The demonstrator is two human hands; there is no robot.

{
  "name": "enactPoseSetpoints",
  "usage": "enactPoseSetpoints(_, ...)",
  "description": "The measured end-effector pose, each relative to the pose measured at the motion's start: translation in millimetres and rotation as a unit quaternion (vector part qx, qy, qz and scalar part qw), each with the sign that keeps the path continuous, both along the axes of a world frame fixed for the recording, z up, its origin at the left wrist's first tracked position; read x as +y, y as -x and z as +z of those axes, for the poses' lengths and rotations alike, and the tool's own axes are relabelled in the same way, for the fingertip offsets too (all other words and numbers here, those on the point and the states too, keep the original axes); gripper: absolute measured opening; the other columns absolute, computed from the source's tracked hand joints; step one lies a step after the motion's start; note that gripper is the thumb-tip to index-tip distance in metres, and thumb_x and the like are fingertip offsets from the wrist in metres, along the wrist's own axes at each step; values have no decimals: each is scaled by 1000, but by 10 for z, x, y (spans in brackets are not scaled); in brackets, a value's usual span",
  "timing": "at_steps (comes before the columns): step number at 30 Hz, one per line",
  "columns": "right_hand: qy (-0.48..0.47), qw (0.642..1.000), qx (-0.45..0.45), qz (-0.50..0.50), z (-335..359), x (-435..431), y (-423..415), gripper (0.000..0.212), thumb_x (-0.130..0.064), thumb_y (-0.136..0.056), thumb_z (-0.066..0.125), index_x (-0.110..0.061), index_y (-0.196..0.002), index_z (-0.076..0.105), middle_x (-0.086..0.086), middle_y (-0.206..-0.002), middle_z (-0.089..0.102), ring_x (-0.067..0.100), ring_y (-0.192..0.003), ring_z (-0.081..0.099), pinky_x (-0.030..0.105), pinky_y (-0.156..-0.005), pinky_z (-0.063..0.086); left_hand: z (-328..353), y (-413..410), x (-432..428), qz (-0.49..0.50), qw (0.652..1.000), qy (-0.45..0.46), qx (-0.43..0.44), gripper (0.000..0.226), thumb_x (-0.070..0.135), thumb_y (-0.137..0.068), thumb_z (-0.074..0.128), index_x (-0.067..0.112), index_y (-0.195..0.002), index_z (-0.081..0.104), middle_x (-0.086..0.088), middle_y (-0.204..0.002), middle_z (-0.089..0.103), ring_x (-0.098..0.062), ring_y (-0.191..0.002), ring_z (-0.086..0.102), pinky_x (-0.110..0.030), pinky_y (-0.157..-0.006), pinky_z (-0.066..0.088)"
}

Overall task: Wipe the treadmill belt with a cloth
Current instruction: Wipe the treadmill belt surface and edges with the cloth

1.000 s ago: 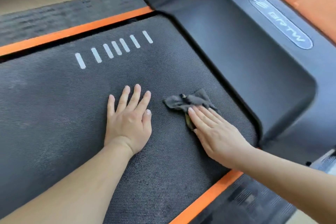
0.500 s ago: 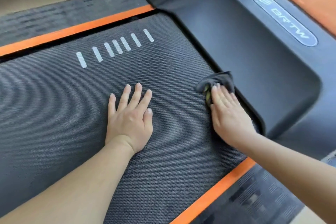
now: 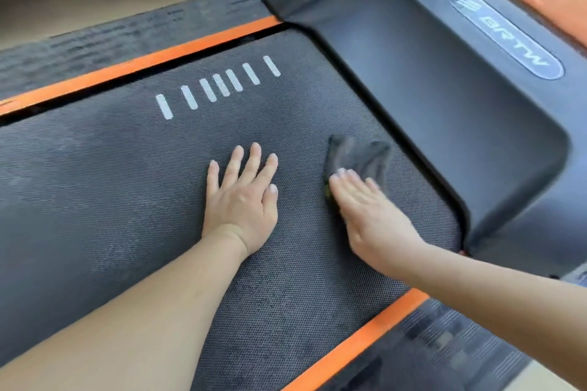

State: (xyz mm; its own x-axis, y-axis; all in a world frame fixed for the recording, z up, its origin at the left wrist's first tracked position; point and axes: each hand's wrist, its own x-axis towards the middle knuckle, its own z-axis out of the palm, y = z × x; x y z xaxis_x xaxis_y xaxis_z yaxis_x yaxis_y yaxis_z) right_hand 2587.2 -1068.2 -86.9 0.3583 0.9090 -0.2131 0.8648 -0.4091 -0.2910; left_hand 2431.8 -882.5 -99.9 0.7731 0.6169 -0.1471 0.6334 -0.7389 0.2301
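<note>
The dark textured treadmill belt (image 3: 95, 200) fills the middle of the view, with several white stripes near its far edge. My left hand (image 3: 241, 200) lies flat on the belt, fingers straight and spread. My right hand (image 3: 368, 216) presses a crumpled dark grey cloth (image 3: 359, 155) onto the belt with straight fingers. The cloth sticks out beyond my fingertips and is blurred by motion. It lies close to the black motor cover (image 3: 444, 105), just left of its curved edge.
Orange side strips run along the belt's far edge (image 3: 136, 63) and near edge (image 3: 359, 340), with ribbed black foot rails beyond them. The motor cover carries an oval logo badge (image 3: 505, 32). Beige floor shows at the top left.
My right hand slid the cloth from the belt's middle toward the motor cover, then back left a little. The left hand stayed flat in the same spot.
</note>
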Motion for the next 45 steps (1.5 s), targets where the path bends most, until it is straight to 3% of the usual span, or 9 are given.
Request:
enactPoseSetpoints(5, 25, 995, 16, 92, 116, 191, 207, 69, -11, -100, 31, -20, -163, 4, -6, -169, -1, 14, -157, -3, 35, -128, 0, 392, 94, 357, -11, 979, 202, -4, 56, 21, -107, 39, 29, -160, 25, 10, -170, 0, -8, -155, -9, -38, -125, -11)
enactPoseSetpoints(9, 28, 999, 3, -46, 108, 365, 604, 75, -13, -98, 35, -18, -162, -3, 0, -170, -11, 21, -156, -12, 41, -127, -2, 646, 595, 280, 40, 986, 147, -60, 56, 11, -105, 42, 19, -159, 30, 5, -170, 6, -12, -156, -2, -27, -125, -3)
enactPoseSetpoints(15, 42, 971, 235, 29, 534, 453, 723, 66, -26, -101, 49, -40, -159, 20, -12, -168, 15, 9, -156, 3, 35, -128, 7, 559, 865, -343, -26, 985, 122, -120, 56, 5, -102, 45, 12, -156, 36, -2, -169, 18, -14, -157, 7, -27, -126, 9)
enactPoseSetpoints(18, -46, 997, 60, -3, 588, 195, 174, 51, -25, -99, 52, -32, -149, 48, -5, -158, 43, 18, -151, 32, 42, -122, 31, 541, 664, -695, -62, 986, 113, -108, 54, 19, -106, 39, 10, -159, 29, -7, -170, 14, -19, -157, 3, -33, -127, 8)
enactPoseSetpoints(22, -73, 991, -109, -40, 459, -294, -337, 45, -30, -99, 44, -10, -136, 62, 14, -145, 57, 35, -142, 46, 53, -117, 36, 388, 266, -823, -64, 994, 64, 60, 67, 45, -108, 18, 15, -162, -7, -16, -168, -18, -30, -154, -20, -46, -127, -3)
enactPoseSetpoints(30, -14, 987, -124, -97, 143, -793, -314, 63, -47, -103, 23, -16, -155, 40, 2, -164, 33, 19, -155, 20, 43, -127, 14, 252, -260, -456, 100, 984, 32, 142, 85, 68, -98, 12, 15, -161, -8, -26, -166, -15, -44, -153, -15, -59, -123, -3)
enactPoseSetpoints(37, 0, 986, -143, -85, 131, -782, -303, 63, -49, -101, 29, -16, -153, 43, 9, -163, 33, 24, -154, 22, 42, -126, 18, 328, 463, -907, -239, 966, 44, 91, 65, 46, -106, 17, 26, -162, -6, 1, -169, -20, -15, -152, -26, -42, -126, -8)
enactPoseSetpoints(42, -15, 986, -140, -90, 142, -765, -289, 62, -48, -100, 32, -16, -151, 46, 9, -161, 37, 25, -152, 26, 42, -125, 20, 354, 302, -450, 2, 995, 12, 101, 63, 37, -106, 17, 17, -164, 3, -3, -171, -10, -17, -156, -12, -41, -127, -4)
enactPoseSetpoints(45, -22, 985, -143, -89, 115, -757, -300, 60, -46, -100, 35, -14, -149, 49, 12, -158, 41, 27, -151, 30, 44, -124, 24, 304, 169, -873, -79, 995, 20, 57, 67, 40, -100, 15, 16, -162, 14, -4, -171, 5, -21, -157, -3, -44, -127, 2)
